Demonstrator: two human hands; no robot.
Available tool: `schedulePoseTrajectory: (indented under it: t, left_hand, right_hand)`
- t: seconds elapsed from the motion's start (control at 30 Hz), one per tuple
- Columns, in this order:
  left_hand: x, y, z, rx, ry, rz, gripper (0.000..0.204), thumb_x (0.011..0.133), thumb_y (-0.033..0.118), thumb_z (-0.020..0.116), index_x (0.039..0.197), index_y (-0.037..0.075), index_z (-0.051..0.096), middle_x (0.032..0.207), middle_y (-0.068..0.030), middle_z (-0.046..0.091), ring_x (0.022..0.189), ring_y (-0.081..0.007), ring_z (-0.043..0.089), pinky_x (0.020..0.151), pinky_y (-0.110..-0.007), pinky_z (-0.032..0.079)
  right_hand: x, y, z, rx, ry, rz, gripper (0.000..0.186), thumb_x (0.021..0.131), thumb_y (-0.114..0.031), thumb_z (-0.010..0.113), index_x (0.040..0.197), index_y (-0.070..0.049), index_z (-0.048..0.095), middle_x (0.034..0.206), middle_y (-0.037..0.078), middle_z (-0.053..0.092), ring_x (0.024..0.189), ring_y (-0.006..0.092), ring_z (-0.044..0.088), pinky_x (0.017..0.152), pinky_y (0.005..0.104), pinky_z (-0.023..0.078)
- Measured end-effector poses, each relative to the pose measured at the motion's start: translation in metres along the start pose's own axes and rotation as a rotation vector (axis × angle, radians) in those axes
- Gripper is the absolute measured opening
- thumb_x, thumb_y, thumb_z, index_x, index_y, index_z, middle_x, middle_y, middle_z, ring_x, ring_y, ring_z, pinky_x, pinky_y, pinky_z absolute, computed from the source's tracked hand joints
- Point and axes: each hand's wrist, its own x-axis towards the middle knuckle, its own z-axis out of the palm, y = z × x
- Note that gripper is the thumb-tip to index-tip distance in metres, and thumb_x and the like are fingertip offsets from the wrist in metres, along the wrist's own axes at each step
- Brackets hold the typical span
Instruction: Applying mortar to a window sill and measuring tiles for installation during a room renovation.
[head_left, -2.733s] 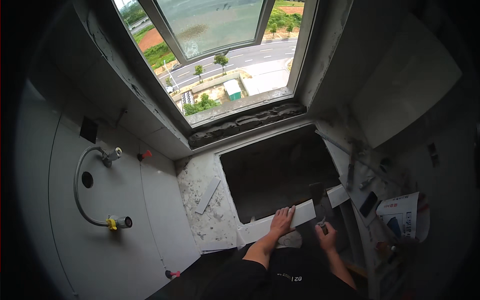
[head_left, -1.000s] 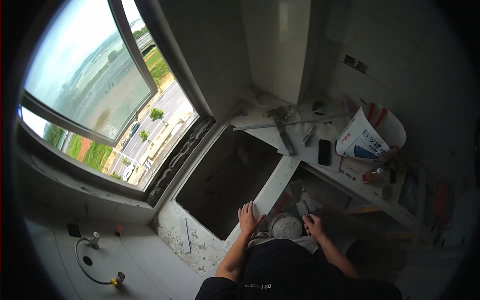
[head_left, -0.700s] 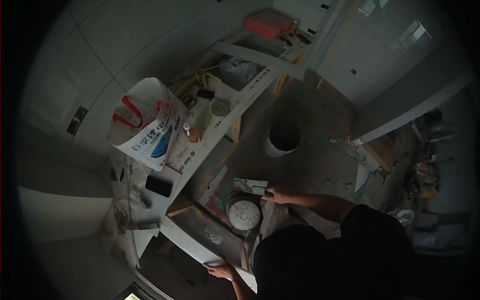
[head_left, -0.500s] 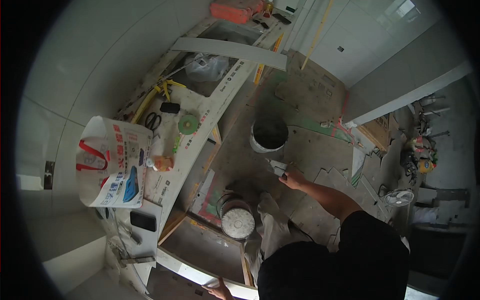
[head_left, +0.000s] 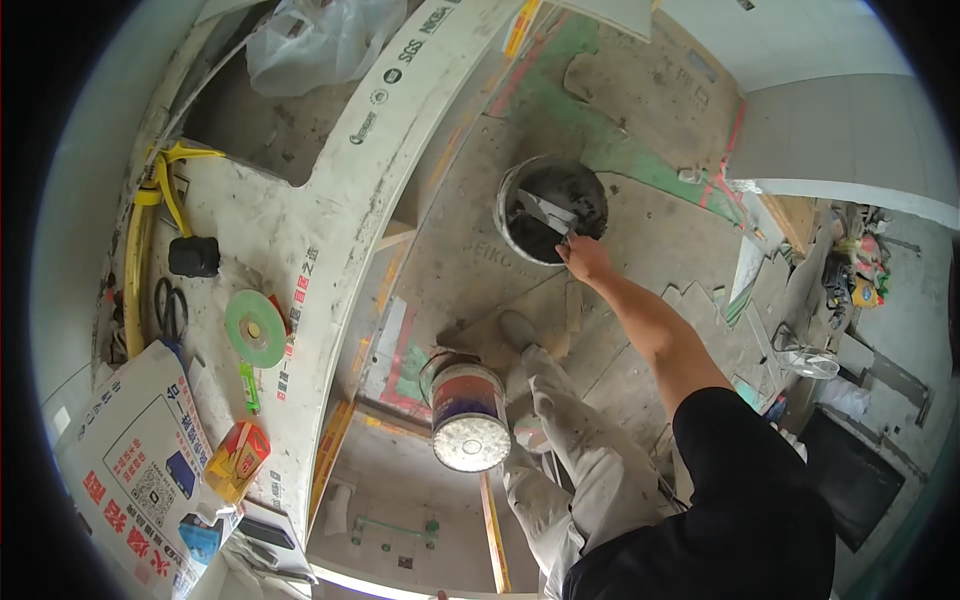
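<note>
Right hand (head_left: pixel 585 258) has its fingers wrapped around a trowel (head_left: pixel 548 213), blade dipped in the mortar bucket (head_left: pixel 550 210) on the floor. Looks like just loading up, nothing spread yet. Left hand's out of view.

We stretch our right arm out straight ahead, bare forearm below a black sleeve, with the right hand (head_left: pixel 585 257) closed in a grip.

— Premises type?
— A room under renovation: bare screed floor (head_left: pixel 470 240), mortar bucket (head_left: pixel 550 208), unfinished concrete counter (head_left: pixel 330 190).
— Supporting evidence?
— Cutting disc (head_left: pixel 255 328), paint can (head_left: pixel 468 415), loose tile offcuts (head_left: pixel 745 270).
</note>
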Motion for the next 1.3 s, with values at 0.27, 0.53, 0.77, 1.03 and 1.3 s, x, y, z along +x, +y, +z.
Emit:
schedulePoseTrajectory:
  t: [0.27, 0.53, 0.77, 1.03, 1.3]
  left_hand:
    - [0.012, 0.019, 0.018, 0.551, -0.188, 0.094, 0.158, 0.075, 0.073, 0.096, 0.179, -0.004, 0.004, 0.176, -0.0319, 0.040, 0.164, -0.0427, 0.039, 0.139, -0.056, 0.023]
    - [-0.010, -0.027, -0.019, 0.149, 0.162, 0.274, 0.122, 0.076, 0.031, 0.108, 0.173, 0.003, 0.038, 0.156, -0.0278, 0.063, 0.143, -0.0391, 0.062, 0.119, -0.050, 0.052]
    - [-0.022, -0.046, -0.009, 0.375, 0.414, 0.402, 0.119, 0.072, 0.074, 0.095, 0.166, 0.014, 0.054, 0.133, -0.0197, 0.066, 0.126, -0.0395, 0.062, 0.113, -0.051, 0.051]
    - [-0.015, -0.112, -0.017, 0.040, 0.535, 0.554, 0.111, 0.085, 0.070, 0.086, 0.171, 0.012, 0.045, 0.143, -0.0243, 0.057, 0.133, -0.0416, 0.059, 0.114, -0.050, 0.048]
    - [-0.006, -0.117, -0.036, -0.178, 0.487, 0.583, 0.107, 0.082, 0.061, 0.091, 0.167, 0.011, 0.050, 0.151, -0.0191, 0.060, 0.138, -0.0371, 0.061, 0.117, -0.050, 0.047]
  right_hand:
    - [-0.010, 0.035, 0.022, 0.282, 0.100, -0.117, 0.053, 0.110, -0.054, 0.069, 0.113, -0.001, 0.074, 0.073, 0.016, 0.071, 0.067, 0.0396, 0.072, 0.061, 0.0545, 0.056]
    - [-0.136, -0.115, -0.087, 0.973, -0.508, 0.189, 0.046, 0.113, -0.054, 0.067, 0.093, -0.013, 0.066, 0.065, -0.007, 0.050, 0.051, 0.0057, 0.044, 0.045, 0.0287, 0.033]
    - [-0.356, -0.227, -0.117, 0.643, -0.788, -0.291, 0.046, 0.116, -0.049, 0.060, 0.102, -0.006, 0.071, 0.064, 0.001, 0.057, 0.044, 0.0136, 0.054, 0.039, 0.0312, 0.042]
    - [-0.668, -0.489, -0.051, 0.263, -1.322, -0.817, 0.032, 0.122, -0.025, 0.052, 0.135, 0.000, 0.068, 0.084, 0.006, 0.064, 0.058, 0.0113, 0.058, 0.054, 0.0289, 0.050]
    - [-0.992, -0.729, 0.029, 0.105, -1.036, -1.605, 0.053, 0.115, -0.027, 0.067, 0.158, 0.001, 0.056, 0.081, 0.002, 0.066, 0.065, 0.0111, 0.063, 0.062, 0.0313, 0.052]
